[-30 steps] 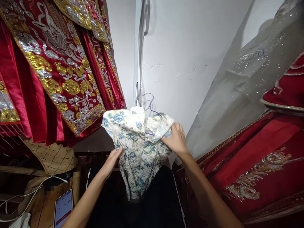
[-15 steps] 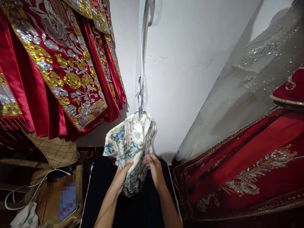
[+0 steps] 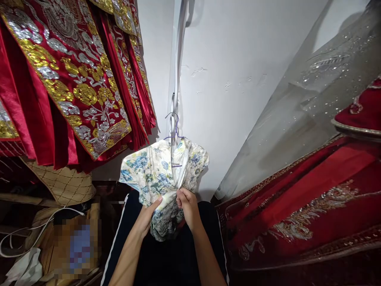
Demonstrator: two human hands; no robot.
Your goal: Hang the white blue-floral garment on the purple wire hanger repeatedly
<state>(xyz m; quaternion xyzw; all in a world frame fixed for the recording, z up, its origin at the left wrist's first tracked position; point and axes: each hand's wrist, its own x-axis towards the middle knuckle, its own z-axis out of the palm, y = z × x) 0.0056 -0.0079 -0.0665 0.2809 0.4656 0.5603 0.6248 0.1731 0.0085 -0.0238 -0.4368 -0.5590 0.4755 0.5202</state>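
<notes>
The shirt [image 3: 157,165], white with a blue, green and yellow floral print, is in the middle of the view, above the person's lap. It is on a purple hanger [image 3: 176,130], whose neck rises from the open collar and whose lower bar shows inside the neckline. The hook is in front of a pale strip [image 3: 177,59] that runs down the wall [image 3: 226,51]; whether it is caught on anything, I cannot tell.

The left hand [image 3: 150,212] grips the shirt's lower front, thumb on top of the cloth. The right hand [image 3: 188,204] is curled closed on the front edge, just below the neckline and close beside the left. Below both, the hem is bunched over dark trousers [image 3: 166,266] with white side lines. The short sleeves spread to either side.

At left hangs a red skirt [image 3: 86,93] with gold and silver embroidery; below it is a tan quilted cloth [image 3: 62,186]. At lower left, a white cable [image 3: 68,209] and crumpled paper [image 3: 26,266] lie by some woodwork, partly blurred out. At right, a sheer sparkling cloth [image 3: 268,131] slants down beside a beaded red garment [image 3: 279,214].
</notes>
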